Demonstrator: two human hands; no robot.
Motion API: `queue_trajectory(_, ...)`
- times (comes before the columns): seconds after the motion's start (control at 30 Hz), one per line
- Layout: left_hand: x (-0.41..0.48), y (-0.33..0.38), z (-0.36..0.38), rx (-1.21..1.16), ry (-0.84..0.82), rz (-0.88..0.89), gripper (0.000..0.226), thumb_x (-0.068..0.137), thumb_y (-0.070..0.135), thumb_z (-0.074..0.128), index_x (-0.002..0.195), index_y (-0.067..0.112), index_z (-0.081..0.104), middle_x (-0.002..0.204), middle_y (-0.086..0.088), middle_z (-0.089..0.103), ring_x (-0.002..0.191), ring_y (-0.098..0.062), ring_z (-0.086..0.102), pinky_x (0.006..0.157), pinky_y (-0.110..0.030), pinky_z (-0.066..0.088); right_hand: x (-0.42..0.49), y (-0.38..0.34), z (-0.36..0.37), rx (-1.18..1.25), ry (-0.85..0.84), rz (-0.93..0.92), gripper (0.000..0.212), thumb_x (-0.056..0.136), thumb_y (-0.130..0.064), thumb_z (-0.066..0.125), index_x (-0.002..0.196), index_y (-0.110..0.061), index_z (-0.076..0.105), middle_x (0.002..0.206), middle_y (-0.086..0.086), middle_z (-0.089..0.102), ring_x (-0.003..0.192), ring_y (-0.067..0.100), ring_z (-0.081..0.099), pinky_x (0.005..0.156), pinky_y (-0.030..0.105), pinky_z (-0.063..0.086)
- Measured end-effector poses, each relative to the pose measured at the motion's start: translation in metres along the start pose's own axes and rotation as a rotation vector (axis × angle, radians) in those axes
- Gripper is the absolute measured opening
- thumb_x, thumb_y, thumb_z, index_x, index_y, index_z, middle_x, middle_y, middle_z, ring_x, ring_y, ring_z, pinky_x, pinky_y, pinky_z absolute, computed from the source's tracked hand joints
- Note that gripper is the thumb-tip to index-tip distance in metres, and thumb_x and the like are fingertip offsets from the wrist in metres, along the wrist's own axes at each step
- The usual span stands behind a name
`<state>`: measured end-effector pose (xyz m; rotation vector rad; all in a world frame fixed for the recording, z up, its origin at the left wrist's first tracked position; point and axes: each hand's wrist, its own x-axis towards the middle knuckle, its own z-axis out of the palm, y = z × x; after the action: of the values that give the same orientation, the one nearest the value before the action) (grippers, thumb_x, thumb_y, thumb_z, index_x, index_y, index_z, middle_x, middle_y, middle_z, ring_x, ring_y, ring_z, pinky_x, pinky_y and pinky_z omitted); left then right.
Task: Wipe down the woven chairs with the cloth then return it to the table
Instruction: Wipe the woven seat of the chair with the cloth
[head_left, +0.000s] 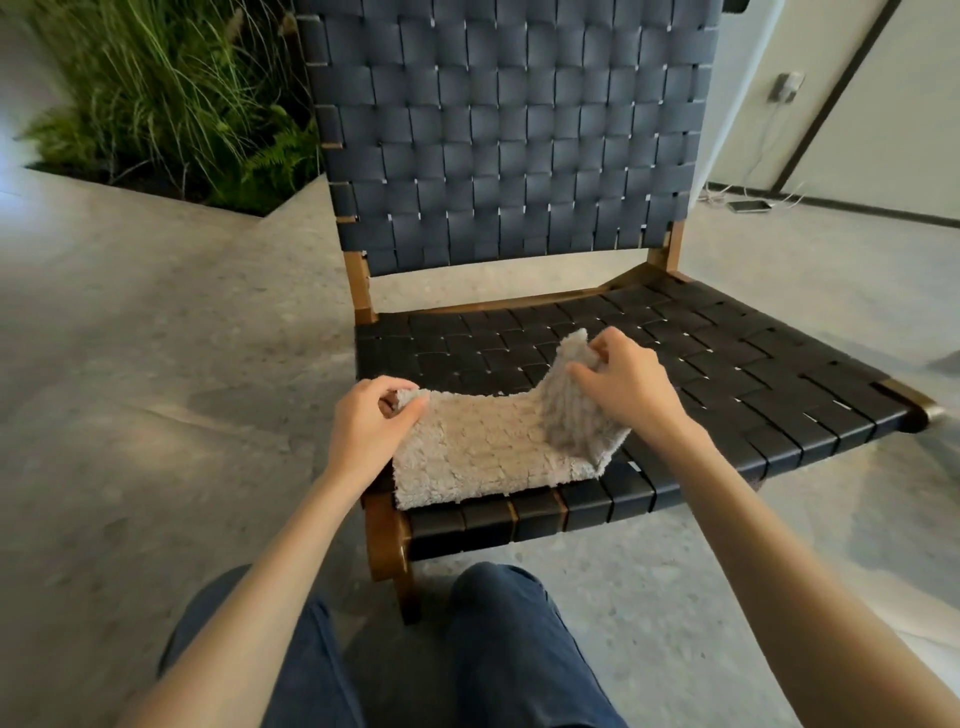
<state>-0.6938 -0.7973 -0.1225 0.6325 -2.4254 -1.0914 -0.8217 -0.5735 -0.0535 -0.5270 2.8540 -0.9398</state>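
left hand (366, 423) pinches the cloth's (483, 452) near-left corner, fingers curled; right hand (626, 384) grips its raised right edge, over the chair (727, 364) seat.

Single head view, wide-angle, facing forward and down, close above woven chair (727, 364).

Both bare forearms reaching forward, left hand (370, 422) pinching, right hand (626, 382) raised, fingers curled gripping
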Motion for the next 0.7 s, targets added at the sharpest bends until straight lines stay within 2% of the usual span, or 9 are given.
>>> queue_trajectory(0.07, -0.004, -0.003, -0.005, -0.079, 0.005, -0.019, 0.028, 0.085, 0.02, 0.069, 0.113, 0.017, 0.063, 0.108, -0.005, 0.06, 0.082, -0.007, 0.057, 0.064, -0.007, 0.044, -0.002, -0.026, 0.012, 0.071, -0.046, -0.096, 0.023, 0.091, -0.035, 0.061, 0.105, -0.019, 0.051, 0.08, -0.008, 0.055, 0.068, 0.009, 0.059, 0.056, 0.024, 0.053)
queue_trajectory(0.17, -0.003, -0.005, -0.013, -0.192, 0.055, -0.085, 0.036, 0.088, 0.012, 0.065, 0.123, 0.017, 0.057, 0.129, -0.006, 0.05, 0.089, -0.002, 0.055, 0.08, -0.012, 0.045, -0.01, -0.057, 0.041, 0.148, -0.122, -0.208, 0.019, 0.091, -0.033, 0.062, 0.092, -0.021, 0.047, 0.073, -0.009, 0.055, 0.058, 0.004, 0.054, 0.042, 0.01, 0.039)
queue_trajectory(0.27, -0.007, -0.01, -0.023, -0.273, 0.091, -0.165, 0.033, 0.091, 0.006, 0.058, 0.12, 0.021, 0.058, 0.133, -0.006, 0.05, 0.094, 0.002, 0.056, 0.093, -0.023, 0.046, -0.02, -0.075, 0.065, 0.291, -0.318, -0.185, 0.019, 0.092, -0.031, 0.061, 0.087, -0.02, 0.047, 0.076, -0.004, 0.058, 0.058, 0.008, 0.056, 0.047, 0.012, 0.041)
queue_trajectory(0.37, -0.017, -0.017, -0.032, -0.294, 0.104, -0.199, 0.031, 0.093, 0.004, 0.053, 0.118, 0.022, 0.059, 0.13, -0.003, 0.054, 0.096, 0.002, 0.054, 0.085, -0.013, 0.044, -0.026, -0.078, 0.074, 0.419, -0.538, -0.126, 0.011, 0.097, -0.031, 0.053, 0.097, -0.021, 0.052, 0.084, 0.0, 0.067, 0.066, 0.015, 0.07, 0.053, 0.022, 0.055)
queue_trajectory(0.47, -0.023, -0.022, -0.036, -0.244, 0.112, -0.207, 0.03, 0.095, 0.006, 0.051, 0.12, 0.02, 0.059, 0.13, 0.001, 0.054, 0.106, -0.001, 0.047, 0.089, -0.017, 0.036, -0.023, -0.069, 0.07, 0.326, -0.327, -0.344, 0.015, 0.097, -0.036, 0.051, 0.105, -0.027, 0.059, 0.094, -0.015, 0.066, 0.082, 0.008, 0.067, 0.061, 0.018, 0.054)
queue_trajectory(0.53, -0.025, -0.022, -0.036, -0.229, 0.105, -0.21, 0.031, 0.096, 0.007, 0.05, 0.122, 0.02, 0.058, 0.132, 0.001, 0.053, 0.111, -0.003, 0.045, 0.092, -0.02, 0.035, -0.02, -0.057, 0.072, 0.125, -0.208, -0.49, 0.029, 0.094, -0.051, 0.049, 0.117, -0.037, 0.057, 0.12, -0.016, 0.06, 0.117, 0.012, 0.052, 0.094, 0.034, 0.048)
queue_trajectory(0.57, -0.026, -0.022, -0.036, -0.227, 0.097, -0.212, 0.031, 0.096, 0.008, 0.049, 0.124, 0.019, 0.057, 0.134, 0.001, 0.051, 0.113, -0.004, 0.045, 0.092, -0.02, 0.035, -0.022, -0.052, 0.075, 0.014, -0.278, -0.503, 0.038, 0.091, -0.061, 0.045, 0.126, -0.045, 0.05, 0.14, -0.012, 0.048, 0.134, 0.02, 0.035, 0.108, 0.049, 0.032)
queue_trajectory(0.63, -0.026, -0.023, -0.035, -0.237, 0.058, -0.23, 0.034, 0.098, 0.012, 0.046, 0.13, 0.021, 0.054, 0.139, 0.001, 0.047, 0.122, -0.01, 0.044, 0.096, -0.022, 0.034, -0.029, -0.046, 0.085, -0.128, -0.536, -0.442, 0.056, 0.082, -0.078, 0.031, 0.135, -0.062, 0.026, 0.159, -0.013, 0.013, 0.146, 0.033, -0.001, 0.11, 0.065, -0.002)
queue_trajectory(0.7, -0.027, -0.023, -0.033, -0.258, 0.01, -0.249, 0.035, 0.1, 0.016, 0.043, 0.134, 0.023, 0.05, 0.143, 0.002, 0.043, 0.13, -0.012, 0.04, 0.101, -0.024, 0.031, -0.037, -0.044, 0.096, -0.176, -0.623, -0.416, 0.066, 0.073, -0.085, 0.021, 0.136, -0.067, 0.012, 0.16, -0.015, 0.0, 0.145, 0.038, -0.012, 0.107, 0.069, -0.006)
